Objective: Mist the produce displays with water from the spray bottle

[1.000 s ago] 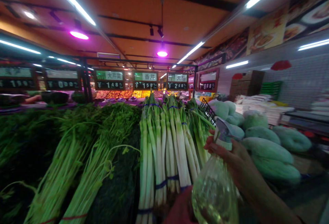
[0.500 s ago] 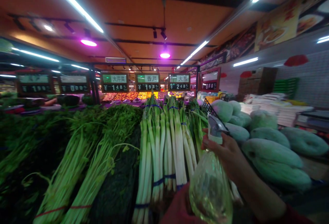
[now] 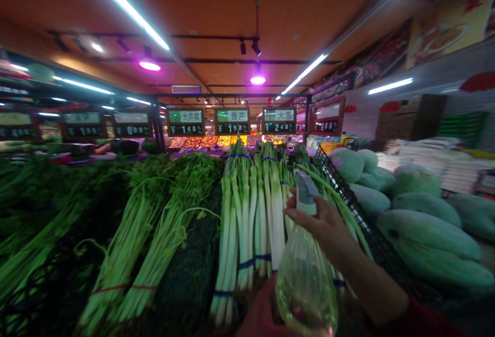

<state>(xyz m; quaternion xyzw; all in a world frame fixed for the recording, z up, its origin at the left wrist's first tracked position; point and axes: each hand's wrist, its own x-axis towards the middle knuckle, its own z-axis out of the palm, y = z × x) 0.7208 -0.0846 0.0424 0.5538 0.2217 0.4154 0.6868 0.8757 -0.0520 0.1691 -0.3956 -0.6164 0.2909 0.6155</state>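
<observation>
A clear, yellowish spray bottle (image 3: 307,275) with a grey-and-white spray head is held upright in front of me. My right hand (image 3: 323,223) is closed around its neck and spray head, coming in from the lower right. Lower down, my left hand (image 3: 263,308) grips the side of the bottle near its base; most of its fingers are hidden behind the bottle. Just beyond lie bundled leeks (image 3: 251,213), tied with blue bands. To their left are celery bunches (image 3: 154,244) bound with red bands.
Large pale-green winter melons (image 3: 429,239) are piled on the right, beyond a black crate wall (image 3: 356,208). Price signs (image 3: 232,120) hang above the far edge of the display. Leafy greens (image 3: 34,213) fill the far left. White sacks (image 3: 436,159) are stacked behind the melons.
The view has turned slightly left, so the display sits farther right. The spray bottle, still in both hands, has shifted left and its head now points more away from me.
</observation>
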